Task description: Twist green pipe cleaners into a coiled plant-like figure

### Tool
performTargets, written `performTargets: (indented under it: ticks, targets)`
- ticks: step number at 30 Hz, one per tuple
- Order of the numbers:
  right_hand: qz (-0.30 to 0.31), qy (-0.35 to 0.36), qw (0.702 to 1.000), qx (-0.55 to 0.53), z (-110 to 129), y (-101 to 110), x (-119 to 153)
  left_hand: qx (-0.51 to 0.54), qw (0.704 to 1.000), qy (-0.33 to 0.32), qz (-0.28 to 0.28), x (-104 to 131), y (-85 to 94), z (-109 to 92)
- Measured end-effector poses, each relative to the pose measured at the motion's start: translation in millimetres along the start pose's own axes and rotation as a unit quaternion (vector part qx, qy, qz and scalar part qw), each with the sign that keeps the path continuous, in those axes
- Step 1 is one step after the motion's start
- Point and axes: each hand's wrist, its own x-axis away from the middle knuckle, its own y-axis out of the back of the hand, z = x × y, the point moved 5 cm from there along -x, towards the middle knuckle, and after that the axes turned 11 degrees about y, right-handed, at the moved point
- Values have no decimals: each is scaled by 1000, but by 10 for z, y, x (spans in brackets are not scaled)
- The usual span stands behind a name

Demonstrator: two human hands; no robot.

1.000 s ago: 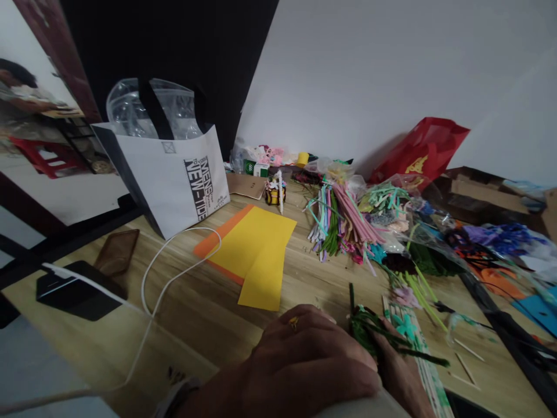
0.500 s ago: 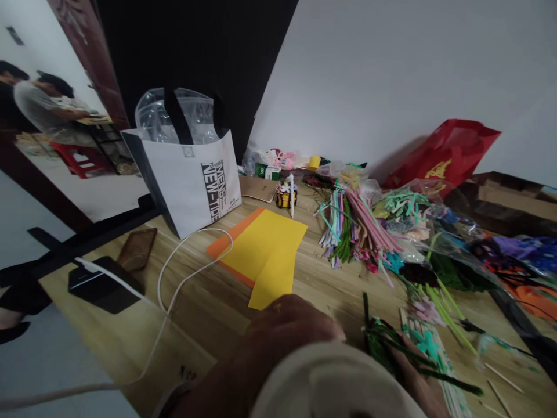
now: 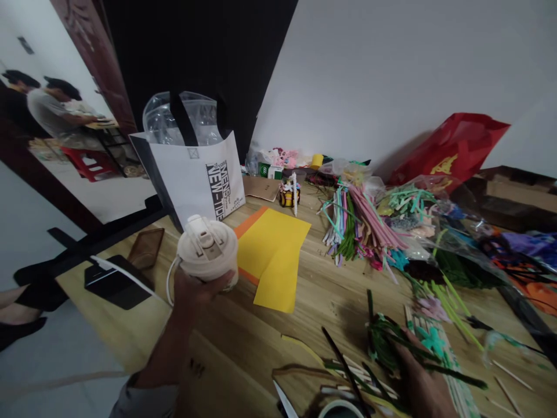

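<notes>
My left hand [image 3: 198, 293] is wrapped round a white lidded cup [image 3: 208, 247] at the left of the table, just in front of the white shopping bag. The cup stands about upright; whether its base touches the table cannot be made out. At the lower right, my right hand [image 3: 420, 371] holds a bunch of dark green pipe cleaners [image 3: 387, 342], bent into loops with long ends sticking out. Its fingertips are partly hidden by the green stems. Close to it lie white-and-green sticks [image 3: 450, 363] and a teal pipe-cleaner shape [image 3: 432, 342].
Yellow paper sheets [image 3: 278, 255] lie mid-table. Behind stand a white shopping bag [image 3: 191, 174] and a red bag [image 3: 456, 145]. Bundled pipe cleaners [image 3: 369, 226] spread at right. A blade [image 3: 285, 400] lies at the front edge. A black phone [image 3: 117, 284] with a white cable is at left.
My left hand has carried the white cup from close below the camera away to the left side of the table. My right hand stays in place with the green pipe cleaners.
</notes>
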Motion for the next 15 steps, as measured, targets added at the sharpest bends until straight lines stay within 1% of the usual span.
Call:
performTargets:
  ticks: [4,9,15]
  targets:
    - [-6,22,1000,8,36,0,38,15,999,18,-23,-92,21,98]
    - [-21,35,999,11,31,-7,66,49,998,48,-3,-156,50,312]
    - [-18,45,999,14,42,-12,45,43,996,77,2,-159,60,358]
